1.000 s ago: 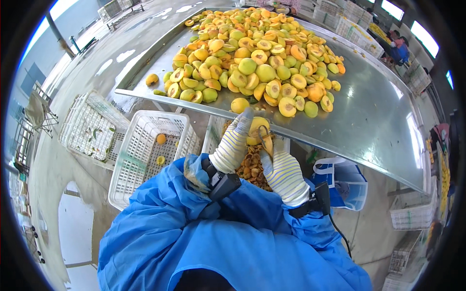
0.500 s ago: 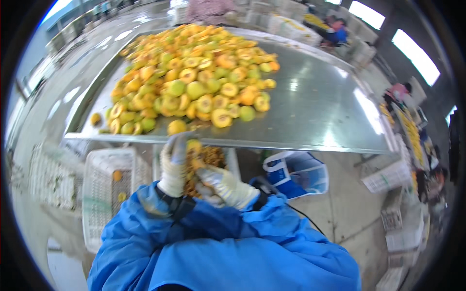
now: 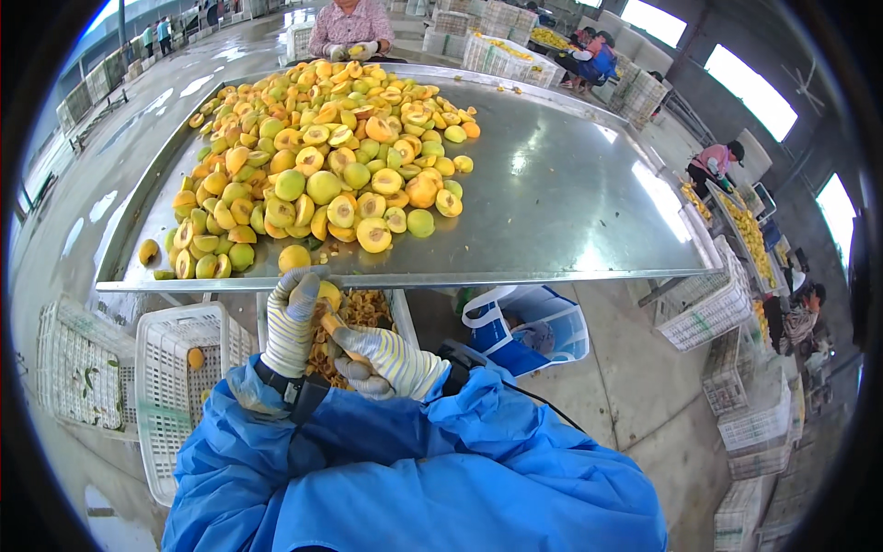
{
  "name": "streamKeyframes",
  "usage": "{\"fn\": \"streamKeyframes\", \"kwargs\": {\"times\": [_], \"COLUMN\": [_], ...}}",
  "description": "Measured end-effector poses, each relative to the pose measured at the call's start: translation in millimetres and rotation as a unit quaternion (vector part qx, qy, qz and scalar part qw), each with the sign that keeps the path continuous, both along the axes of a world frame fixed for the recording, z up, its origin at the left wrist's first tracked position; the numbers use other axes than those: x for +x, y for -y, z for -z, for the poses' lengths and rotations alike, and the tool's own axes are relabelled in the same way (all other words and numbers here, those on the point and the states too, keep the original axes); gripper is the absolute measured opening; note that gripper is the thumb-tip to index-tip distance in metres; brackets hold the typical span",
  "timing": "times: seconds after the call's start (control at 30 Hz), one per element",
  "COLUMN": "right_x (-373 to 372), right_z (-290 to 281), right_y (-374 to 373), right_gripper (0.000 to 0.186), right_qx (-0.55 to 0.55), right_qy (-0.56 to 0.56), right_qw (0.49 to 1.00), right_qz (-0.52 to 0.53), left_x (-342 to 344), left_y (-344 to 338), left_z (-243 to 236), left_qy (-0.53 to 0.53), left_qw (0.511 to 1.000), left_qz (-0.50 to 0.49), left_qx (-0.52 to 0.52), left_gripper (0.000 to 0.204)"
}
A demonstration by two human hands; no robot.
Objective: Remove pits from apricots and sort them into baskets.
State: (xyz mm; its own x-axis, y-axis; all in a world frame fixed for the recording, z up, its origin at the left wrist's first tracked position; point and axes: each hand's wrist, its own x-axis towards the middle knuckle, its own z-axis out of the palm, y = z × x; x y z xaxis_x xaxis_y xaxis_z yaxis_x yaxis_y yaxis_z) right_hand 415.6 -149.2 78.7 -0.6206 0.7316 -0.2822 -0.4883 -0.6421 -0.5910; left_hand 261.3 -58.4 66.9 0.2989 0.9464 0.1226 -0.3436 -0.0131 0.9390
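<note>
In my left hand (image 3: 292,317), gloved in striped knit with grey fingertips, is a yellow peach piece (image 3: 328,294), held up just below the table's front edge. My right hand (image 3: 391,359), in a matching glove, is closed around a small tool with an orange-tan handle (image 3: 333,323); its tip meets the peach and cannot be made out. Under both hands stands a white crate (image 3: 403,317) with brown-orange peach scraps (image 3: 366,309) in it. A heap of halved and whole peaches (image 3: 322,166) covers the left part of the metal table (image 3: 552,193).
White crates (image 3: 170,405) stand on the floor at my left, one with a few fruit pieces. A blue and white bag (image 3: 538,331) sits right of the scrap crate. Across the table a person (image 3: 351,32) in gloves handles fruit. Other people and crates line the right side.
The view has tilted up and turned slightly, bringing the person across the table further into sight. Both hands stay together at the peach, with only small movement.
</note>
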Motion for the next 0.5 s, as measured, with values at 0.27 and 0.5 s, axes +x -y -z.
{"fn": "streamKeyframes", "kwargs": {"times": [0.27,0.5], "right_x": [-2.3,-11.2], "right_z": [0.9,45.2], "right_y": [-2.8,-18.6], "right_gripper": [0.030,0.032], "right_qx": [0.010,0.387], "right_qy": [-0.021,0.297], "right_qw": [1.000,0.838], "right_qz": [-0.007,0.243], "left_x": [3.3,10.3], "left_y": [1.1,4.2], "left_z": [-4.1,-10.2], "left_qy": [-0.019,0.100], "left_qw": [0.999,0.992], "left_qz": [-0.049,0.033], "left_qx": [-0.001,-0.073], "left_gripper": [0.025,0.065]}}
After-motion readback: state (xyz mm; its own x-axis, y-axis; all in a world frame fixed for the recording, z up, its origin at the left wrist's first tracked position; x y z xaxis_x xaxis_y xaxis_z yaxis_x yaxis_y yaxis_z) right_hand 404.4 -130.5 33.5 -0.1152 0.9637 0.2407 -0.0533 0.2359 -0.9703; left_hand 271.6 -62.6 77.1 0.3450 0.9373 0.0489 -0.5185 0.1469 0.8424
